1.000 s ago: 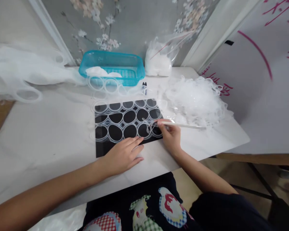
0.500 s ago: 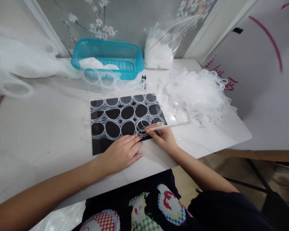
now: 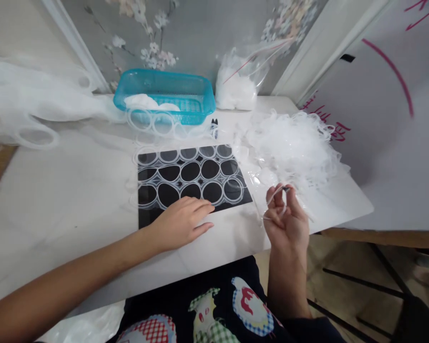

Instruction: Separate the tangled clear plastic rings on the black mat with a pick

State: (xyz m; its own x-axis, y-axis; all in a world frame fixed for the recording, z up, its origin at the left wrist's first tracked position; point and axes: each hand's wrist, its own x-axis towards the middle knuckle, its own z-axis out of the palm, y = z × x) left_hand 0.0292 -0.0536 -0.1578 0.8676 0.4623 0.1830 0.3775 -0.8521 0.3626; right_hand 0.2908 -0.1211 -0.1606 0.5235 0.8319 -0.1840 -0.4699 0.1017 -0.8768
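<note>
A translucent sheet with rows of ring outlines lies over a black mat [image 3: 148, 218]. My left hand [image 3: 181, 220] rests flat on the near edge of the sheet and mat, fingers spread, holding nothing. To the right of the mat, my right hand [image 3: 286, 214] is raised, palm up, with its fingers pinched on a thin white ring [image 3: 266, 218]. A small dark tip shows at its fingertips, and part of a pale stick shows behind the hand.
A turquoise basket [image 3: 203, 95] with white pieces stands at the back, beside a zip bag [image 3: 238, 90]. A heap of white rings [image 3: 293, 143] lies at the right. White sheet material [image 3: 39, 95] is at the left. A small dark clip-like object [image 3: 214, 127] lies behind the mat.
My right hand has moved from the sheet to the right and turned palm up, with the thin ring coming away. My left hand has stayed on the sheet. The view has shifted slightly.
</note>
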